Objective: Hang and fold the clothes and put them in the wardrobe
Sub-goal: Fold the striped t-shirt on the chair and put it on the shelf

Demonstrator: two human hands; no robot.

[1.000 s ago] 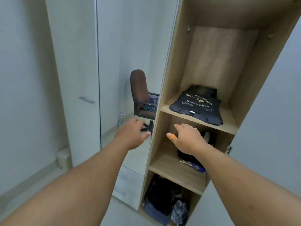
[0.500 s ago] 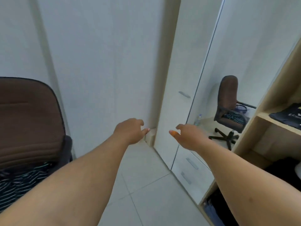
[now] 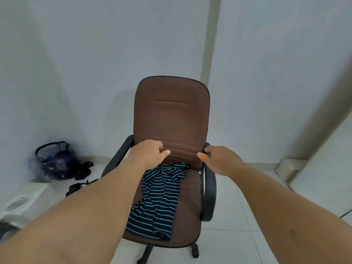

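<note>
Striped navy-and-teal knit shirt [image 3: 158, 201]: crumpled on seat of brown fabric office chair [image 3: 171, 119], below its backrest; left hand [image 3: 147, 154] and right hand [image 3: 221, 161] both above the seat, loosely spread, empty; advisable: pinch both shoulders, lift clear, shake flat.

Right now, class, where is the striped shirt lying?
In the head view, the striped shirt lies on the brown chair's seat, below and between the left hand and right hand.

Chair [image 3: 171, 119] – matt cloth; shirt [image 3: 158, 202] – knit
</note>
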